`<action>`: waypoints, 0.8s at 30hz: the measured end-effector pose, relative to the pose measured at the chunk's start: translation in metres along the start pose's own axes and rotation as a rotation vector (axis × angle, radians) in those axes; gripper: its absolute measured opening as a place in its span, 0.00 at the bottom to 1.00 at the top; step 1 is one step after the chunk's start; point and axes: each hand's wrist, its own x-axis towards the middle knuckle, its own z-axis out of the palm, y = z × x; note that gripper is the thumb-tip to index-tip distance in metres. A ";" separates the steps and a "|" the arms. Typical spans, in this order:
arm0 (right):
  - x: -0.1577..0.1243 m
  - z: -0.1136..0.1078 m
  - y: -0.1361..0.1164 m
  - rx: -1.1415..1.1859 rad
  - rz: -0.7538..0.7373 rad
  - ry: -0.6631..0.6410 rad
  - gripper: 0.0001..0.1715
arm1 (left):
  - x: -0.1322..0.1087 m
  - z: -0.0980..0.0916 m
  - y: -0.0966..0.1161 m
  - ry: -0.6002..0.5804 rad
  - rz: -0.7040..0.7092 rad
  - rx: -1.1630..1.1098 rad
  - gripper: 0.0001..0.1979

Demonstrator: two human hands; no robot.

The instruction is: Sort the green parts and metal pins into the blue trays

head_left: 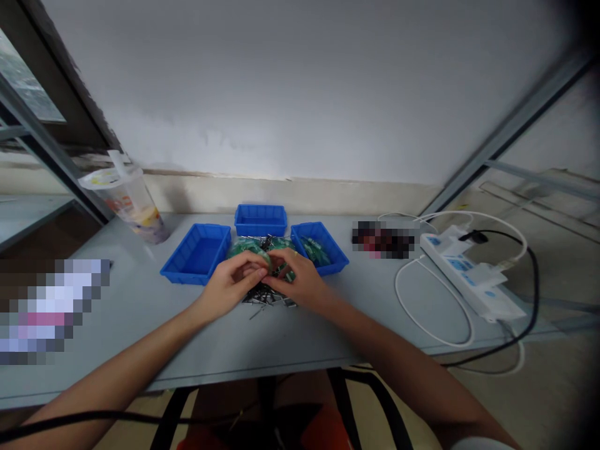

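Note:
My left hand and my right hand meet at the middle of the grey table, fingers pinched together around a small green piece held between them. Under and behind the hands lies a heap of green pieces and small dark metal pins. Three blue trays stand just beyond: one at the left, one at the back, and one at the right with green pieces in it.
A plastic cup with a straw stands at the back left. A white power strip with white and black cables lies at the right. Blurred patches sit at left and centre right. A wall rises behind the table.

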 end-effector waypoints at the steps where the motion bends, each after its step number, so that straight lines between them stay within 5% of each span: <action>1: 0.000 0.000 0.001 -0.010 -0.006 0.008 0.19 | 0.000 0.000 0.001 -0.019 0.016 0.013 0.05; 24: 0.000 0.000 0.006 -0.021 -0.049 0.005 0.18 | -0.002 -0.009 0.002 -0.063 0.021 -0.085 0.07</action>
